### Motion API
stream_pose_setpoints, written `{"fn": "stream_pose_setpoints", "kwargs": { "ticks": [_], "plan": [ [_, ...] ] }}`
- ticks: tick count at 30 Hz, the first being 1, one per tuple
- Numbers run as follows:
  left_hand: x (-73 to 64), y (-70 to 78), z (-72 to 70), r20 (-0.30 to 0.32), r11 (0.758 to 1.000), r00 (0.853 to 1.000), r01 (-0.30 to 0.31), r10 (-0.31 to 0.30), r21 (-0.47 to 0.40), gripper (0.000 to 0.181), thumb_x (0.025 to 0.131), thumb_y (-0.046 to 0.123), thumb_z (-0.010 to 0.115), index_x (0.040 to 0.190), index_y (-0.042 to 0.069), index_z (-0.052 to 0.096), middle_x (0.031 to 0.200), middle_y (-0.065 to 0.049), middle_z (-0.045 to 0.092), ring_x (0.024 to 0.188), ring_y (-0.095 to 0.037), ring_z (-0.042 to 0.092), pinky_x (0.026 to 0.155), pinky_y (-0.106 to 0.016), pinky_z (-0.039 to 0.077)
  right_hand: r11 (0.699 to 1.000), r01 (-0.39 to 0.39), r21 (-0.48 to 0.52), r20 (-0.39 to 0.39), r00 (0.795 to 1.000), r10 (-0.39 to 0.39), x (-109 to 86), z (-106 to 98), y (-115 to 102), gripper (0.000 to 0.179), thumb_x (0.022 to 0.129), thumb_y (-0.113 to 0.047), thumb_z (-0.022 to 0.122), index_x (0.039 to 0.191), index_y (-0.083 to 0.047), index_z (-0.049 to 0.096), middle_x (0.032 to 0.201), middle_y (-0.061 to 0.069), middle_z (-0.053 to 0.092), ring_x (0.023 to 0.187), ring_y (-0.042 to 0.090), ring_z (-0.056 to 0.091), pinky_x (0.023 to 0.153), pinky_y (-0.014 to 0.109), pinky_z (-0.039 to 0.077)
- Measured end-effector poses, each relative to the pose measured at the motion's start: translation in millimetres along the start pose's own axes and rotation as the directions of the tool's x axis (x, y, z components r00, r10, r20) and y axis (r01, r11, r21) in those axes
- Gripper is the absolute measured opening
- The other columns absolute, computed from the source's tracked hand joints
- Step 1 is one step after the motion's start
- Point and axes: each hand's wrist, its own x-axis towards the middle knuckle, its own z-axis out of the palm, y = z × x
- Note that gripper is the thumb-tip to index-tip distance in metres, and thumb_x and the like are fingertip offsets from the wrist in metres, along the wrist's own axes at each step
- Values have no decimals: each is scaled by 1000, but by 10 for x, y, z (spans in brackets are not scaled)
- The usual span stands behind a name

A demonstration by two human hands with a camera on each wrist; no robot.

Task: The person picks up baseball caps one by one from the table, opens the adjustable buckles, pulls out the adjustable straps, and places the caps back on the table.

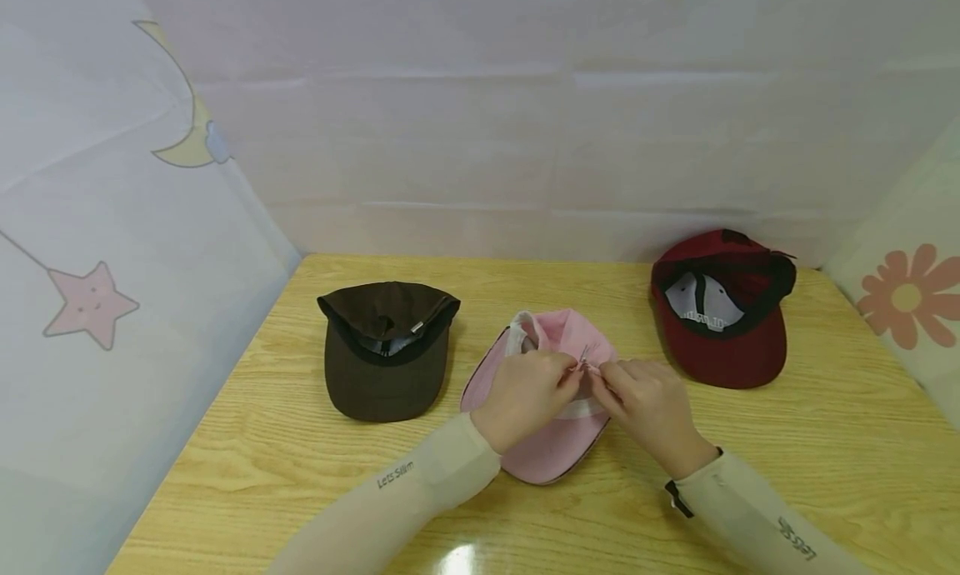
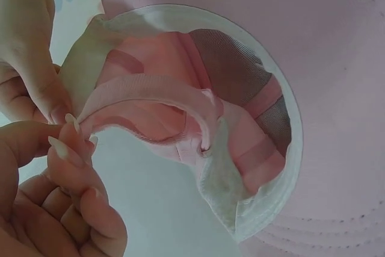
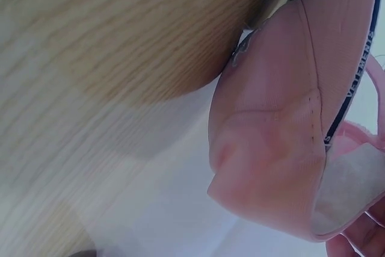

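A pink cap (image 1: 551, 454) lies on the table with its white-lined opening facing up and its brim toward me. My left hand (image 1: 528, 387) pinches the cap's back strap (image 2: 147, 88) between thumb and fingertips. Right beside it, my right hand (image 1: 651, 400) also pinches the strap, so the fingertips of both hands nearly meet. In the left wrist view the strap arches over the opening, and the fingers cover its end. The right wrist view shows the cap's pink crown (image 3: 264, 142) from outside, with several fingertips (image 3: 367, 233) at its lining.
On the left, a dark brown cap (image 1: 386, 387) rests with its opening up. A dark red cap (image 1: 731, 362) sits at the back right. Both are on the wood-grain table (image 1: 262, 475). Pale printed sheets (image 1: 450, 142) rise behind and at the sides.
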Motion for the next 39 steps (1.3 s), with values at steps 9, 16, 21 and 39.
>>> {"fn": "stream_pose_setpoints", "kwargs": {
  "ticks": [9,16,21,39],
  "plan": [
    [-5,5,2,0,999,1000,4,-4,37,30,93,19,66,64,16,59,54,9,47,45,0,34,41,-14,23,1000,-2,-11,-21,1000,1,-16,22,-17,42,103,-27,44,66,-8,51,52,0,47,40,18,43,38,33,35],
    [-21,-7,23,-21,999,1000,-20,21,43,28,92,19,67,65,16,61,54,9,48,45,0,34,41,-14,23,1000,-9,-16,-2,1000,9,-18,11,-27,42,103,-27,44,67,-8,52,54,1,51,42,20,47,39,34,37],
    [-30,-2,28,-11,999,1000,-14,15,52,30,91,18,67,63,17,60,51,10,42,44,0,31,40,-14,22,1000,-11,-15,7,1000,11,-20,9,-28,43,104,-28,44,67,-7,54,55,2,53,43,21,50,40,36,39],
    [-9,0,45,-14,1000,1000,15,-15,-11,30,92,18,65,64,16,57,52,10,43,44,0,32,40,-15,23,1000,-7,-6,-15,1000,7,-15,16,-24,42,103,-26,44,66,-7,52,54,1,51,42,19,47,40,35,38]
  ]
}}
